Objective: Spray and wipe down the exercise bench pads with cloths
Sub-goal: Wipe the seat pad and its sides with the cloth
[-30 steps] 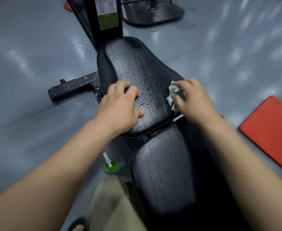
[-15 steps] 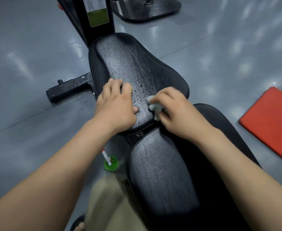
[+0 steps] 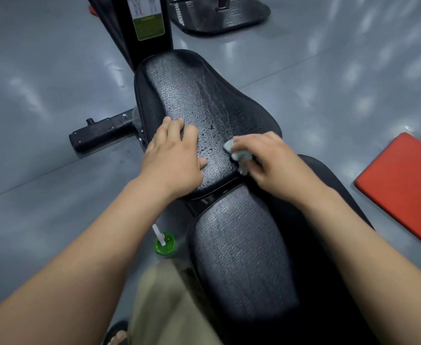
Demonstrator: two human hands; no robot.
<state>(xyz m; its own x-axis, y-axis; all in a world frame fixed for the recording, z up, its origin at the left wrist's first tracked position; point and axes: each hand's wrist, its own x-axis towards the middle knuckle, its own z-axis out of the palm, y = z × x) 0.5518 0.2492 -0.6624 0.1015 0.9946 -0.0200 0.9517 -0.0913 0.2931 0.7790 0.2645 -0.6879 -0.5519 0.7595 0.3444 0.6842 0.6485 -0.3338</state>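
A black textured seat pad [image 3: 194, 95] runs away from me, beaded with spray droplets near its close end. A second black pad [image 3: 239, 252] lies nearer, below a narrow gap. My left hand [image 3: 174, 160] rests flat on the seat pad's near left part, fingers straight. My right hand [image 3: 266, 163] grips a crumpled grey cloth [image 3: 239, 155] and presses it on the seat pad's near right edge. A green spray bottle [image 3: 164, 242] with a white nozzle stands on the floor left of the near pad.
The bench's black upright post [image 3: 149, 23] with a green label stands at the far end, and a black frame foot [image 3: 100, 133] sticks out left. A red mat [image 3: 403, 185] lies on the grey floor at right. Another machine's black base [image 3: 219, 16] sits beyond. My sandalled foot [image 3: 117, 337] shows below.
My right hand swept the cloth from the pad's right edge leftward to the middle, then back a little right and nearer. My left hand stayed in place on the pad.
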